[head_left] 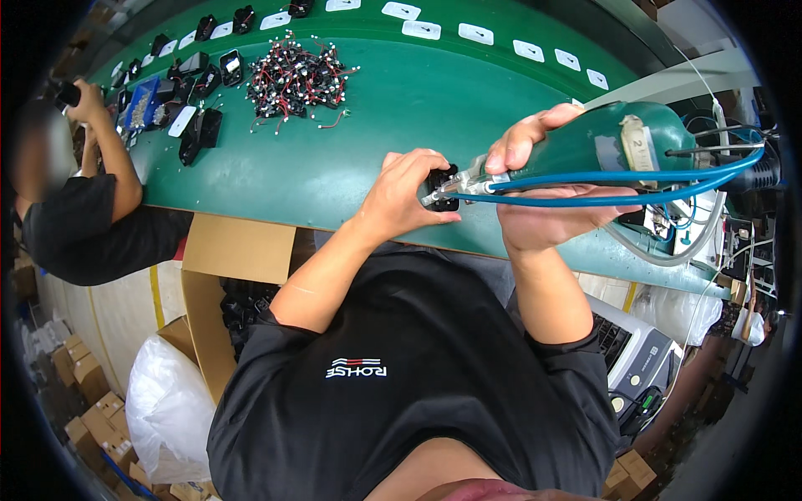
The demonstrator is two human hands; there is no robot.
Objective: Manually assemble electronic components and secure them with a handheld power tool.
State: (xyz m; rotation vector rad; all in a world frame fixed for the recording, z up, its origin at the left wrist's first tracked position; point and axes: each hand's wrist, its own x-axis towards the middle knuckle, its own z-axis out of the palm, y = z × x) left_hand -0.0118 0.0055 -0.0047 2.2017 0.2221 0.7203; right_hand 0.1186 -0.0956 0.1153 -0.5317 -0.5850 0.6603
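Note:
My left hand (398,194) pinches a small black plastic part (442,179) between thumb and fingers above the green bench. My right hand (535,221) is wrapped round a green power screwdriver (576,149), which lies nearly level and points left. The tool's metal nose (474,185) meets the black part, its tip partly hidden by my left fingers. Two blue hoses (610,178) run along the tool from its nose to the right.
A heap of black parts with red wires (301,79) lies at the back of the green bench (376,92). Black housings (200,134) and a blue bin (142,104) are farther left, near a co-worker (83,209). An open cardboard box (238,250) stands below the bench edge.

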